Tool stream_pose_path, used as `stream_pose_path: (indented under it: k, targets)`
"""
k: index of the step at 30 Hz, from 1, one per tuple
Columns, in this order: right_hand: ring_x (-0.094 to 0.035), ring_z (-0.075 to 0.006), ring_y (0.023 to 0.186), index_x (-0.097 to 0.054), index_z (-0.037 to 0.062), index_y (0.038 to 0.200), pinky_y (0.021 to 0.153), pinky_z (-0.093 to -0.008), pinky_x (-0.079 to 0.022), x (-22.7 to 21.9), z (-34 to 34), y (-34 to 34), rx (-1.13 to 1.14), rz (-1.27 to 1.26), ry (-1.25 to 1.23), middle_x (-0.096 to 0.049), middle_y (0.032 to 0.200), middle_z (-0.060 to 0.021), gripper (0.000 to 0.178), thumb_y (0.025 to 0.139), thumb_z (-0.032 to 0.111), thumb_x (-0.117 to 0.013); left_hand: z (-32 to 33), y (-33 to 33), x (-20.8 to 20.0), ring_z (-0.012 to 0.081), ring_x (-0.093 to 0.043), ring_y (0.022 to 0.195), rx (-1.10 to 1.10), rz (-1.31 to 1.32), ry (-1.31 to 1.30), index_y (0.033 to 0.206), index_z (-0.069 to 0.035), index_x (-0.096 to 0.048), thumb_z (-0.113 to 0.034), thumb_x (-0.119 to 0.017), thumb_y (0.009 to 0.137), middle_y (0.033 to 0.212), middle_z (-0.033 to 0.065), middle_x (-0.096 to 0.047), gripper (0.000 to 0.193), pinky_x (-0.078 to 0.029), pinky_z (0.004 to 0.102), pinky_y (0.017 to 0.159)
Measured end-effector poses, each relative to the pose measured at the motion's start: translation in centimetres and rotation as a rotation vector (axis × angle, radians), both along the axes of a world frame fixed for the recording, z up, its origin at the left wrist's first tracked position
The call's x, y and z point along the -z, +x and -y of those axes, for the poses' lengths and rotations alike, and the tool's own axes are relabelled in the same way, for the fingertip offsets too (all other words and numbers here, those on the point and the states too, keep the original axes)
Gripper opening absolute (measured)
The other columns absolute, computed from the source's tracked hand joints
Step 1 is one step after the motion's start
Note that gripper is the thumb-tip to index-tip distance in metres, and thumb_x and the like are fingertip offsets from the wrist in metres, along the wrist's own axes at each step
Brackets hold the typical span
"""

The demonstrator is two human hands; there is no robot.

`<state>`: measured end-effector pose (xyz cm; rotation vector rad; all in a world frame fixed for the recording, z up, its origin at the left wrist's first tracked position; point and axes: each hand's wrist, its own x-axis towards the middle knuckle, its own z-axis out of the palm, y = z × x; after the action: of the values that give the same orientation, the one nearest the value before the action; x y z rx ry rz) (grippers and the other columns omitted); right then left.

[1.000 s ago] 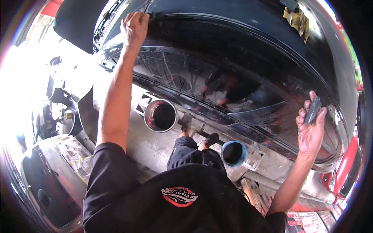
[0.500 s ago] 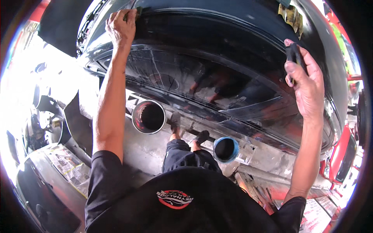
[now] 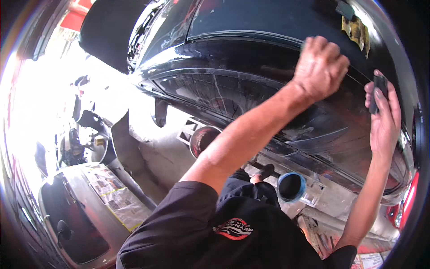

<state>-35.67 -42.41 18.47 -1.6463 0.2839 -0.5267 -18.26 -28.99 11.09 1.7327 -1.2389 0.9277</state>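
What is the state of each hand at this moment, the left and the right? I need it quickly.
Left hand: curled, over the dark car; whether it holds something cannot be told.
Right hand: closed, holding a dark block.

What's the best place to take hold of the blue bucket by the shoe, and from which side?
Probably by the right-hand rim of the blue bucket, coming down from above. Its round mouth is open and faces up, so the grip can straddle the wall there, while the shoe sits off its left side. Its contents are too dark to tell; better keep it level.
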Motion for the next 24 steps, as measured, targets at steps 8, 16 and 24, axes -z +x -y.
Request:
stream_pose_path:
  k: [8,16,24]
  targets:
    - [-0.053,-0.0106,0.090,-0.037,-0.0015,0.157,0.074,-0.0238,-0.045,6.6,-0.3,-11.3,-0.004,0.046,0.481,-0.055,0.111,-0.0054,0.071,0.099,0.022,-0.071,5.2,-4.6,0.8,0.0253,-0.054,0.093,0.203,0.140,-0.028,0.090,-0.019,-0.074,-0.021,-0.073,0.074,0.091,0.0014,-0.060,0.016,-0.043,0.0447,0.082]
    - [-0.059,-0.0120,0.096,-0.058,0.0008,0.140,0.080,-0.0266,-0.048,11.8,-2.0,-17.1,0.299,-0.100,0.486,-0.065,0.123,-0.0071,0.045,0.098,0.010,-0.065,4.1,-2.2,-0.6,0.0247,-0.063,0.081,0.279,0.259,0.106,0.082,-0.018,-0.071,-0.024,-0.070,0.076,0.085,0.0014,-0.064,0.008,-0.050,0.0434,0.074]
    - [-0.064,-0.0164,0.104,-0.059,-0.0037,0.133,0.085,-0.0318,-0.054,11.1,-0.1,-17.7,0.115,-0.124,0.341,-0.063,0.131,-0.0106,0.035,0.102,0.011,-0.063,-9.4,22.4,-0.5,0.0247,-0.067,0.093,-0.185,0.051,0.132,0.100,-0.017,-0.079,-0.029,-0.080,0.089,0.090,0.0062,-0.071,0.016,-0.051,0.0422,0.083]
